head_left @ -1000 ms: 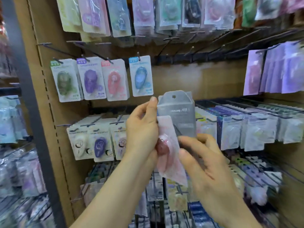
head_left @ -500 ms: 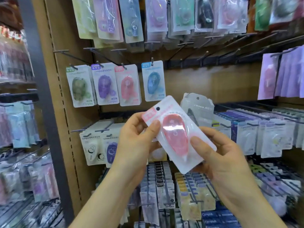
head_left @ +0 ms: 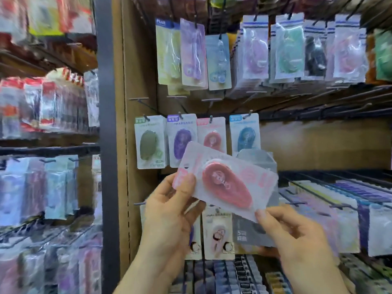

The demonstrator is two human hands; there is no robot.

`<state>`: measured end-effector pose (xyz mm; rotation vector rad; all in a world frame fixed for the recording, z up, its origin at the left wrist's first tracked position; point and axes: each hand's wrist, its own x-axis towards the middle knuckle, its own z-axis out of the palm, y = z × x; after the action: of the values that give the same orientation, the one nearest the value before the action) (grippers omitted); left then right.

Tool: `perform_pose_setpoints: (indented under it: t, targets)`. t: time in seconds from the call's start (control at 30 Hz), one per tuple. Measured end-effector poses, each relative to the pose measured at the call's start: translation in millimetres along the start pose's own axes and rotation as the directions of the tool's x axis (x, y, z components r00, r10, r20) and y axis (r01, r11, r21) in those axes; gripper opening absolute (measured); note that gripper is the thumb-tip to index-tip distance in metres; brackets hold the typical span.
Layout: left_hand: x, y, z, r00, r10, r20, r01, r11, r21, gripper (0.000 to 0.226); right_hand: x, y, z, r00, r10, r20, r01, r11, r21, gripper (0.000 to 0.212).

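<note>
A white blister pack with a pink correction tape (head_left: 227, 188) is held tilted in front of the shelf. My left hand (head_left: 169, 211) pinches its upper left corner between thumb and fingers. My right hand (head_left: 297, 236) pinches its lower right corner and also holds a grey pack (head_left: 252, 232) behind it. Most of the grey pack is hidden by the pink one.
A wooden pegboard wall (head_left: 318, 141) carries hooks with hanging packs: green (head_left: 149, 143), purple (head_left: 180, 139), pink (head_left: 212, 134) and blue (head_left: 245, 132) tapes just behind my hands. More packs hang above and fill the wire racks (head_left: 339, 187) at right. A dark upright post (head_left: 107, 124) stands at left.
The pink pack has swung from edge-on to face me, now in front of the grey pack and tilted further. My view has shifted left and closer to the shelf.
</note>
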<state>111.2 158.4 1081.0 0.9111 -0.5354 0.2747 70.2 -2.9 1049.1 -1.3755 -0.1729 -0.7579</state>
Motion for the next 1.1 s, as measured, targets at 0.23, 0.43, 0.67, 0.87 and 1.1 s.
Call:
perform_pose_setpoints:
  t: [0.23,0.43,0.67,0.87,1.1]
  targets:
    - [20.3,-3.1,4.6,0.986,-0.024,0.166,0.011,0.997,0.08,0.027,-0.2,21.4,27.6,0.987,0.0,-0.162,-0.002,1.0,-0.013,0.03]
    - [83.7,6.3,10.6,0.984,0.158,0.079,-0.177,0.864,0.472,0.027,21.0,16.8,3.8,0.96,-0.128,-0.247,0.11,0.99,-0.085,0.03]
    - [119.7,10.1,15.9,0.954,0.294,0.059,-0.269,0.753,0.6,0.019,33.9,16.7,-1.2,0.954,-0.234,-0.188,0.199,0.962,-0.185,0.026]
    - [131.8,7.5,19.1,0.951,0.3,0.077,-0.281,0.735,0.617,0.025,41.9,15.2,8.0,0.959,-0.249,-0.136,0.227,0.961,-0.156,0.035]
    - [139.4,6.5,15.5,0.905,0.351,0.241,-0.419,0.633,0.652,0.042,44.5,15.2,12.2,0.966,-0.235,-0.11,0.218,0.965,-0.148,0.037]
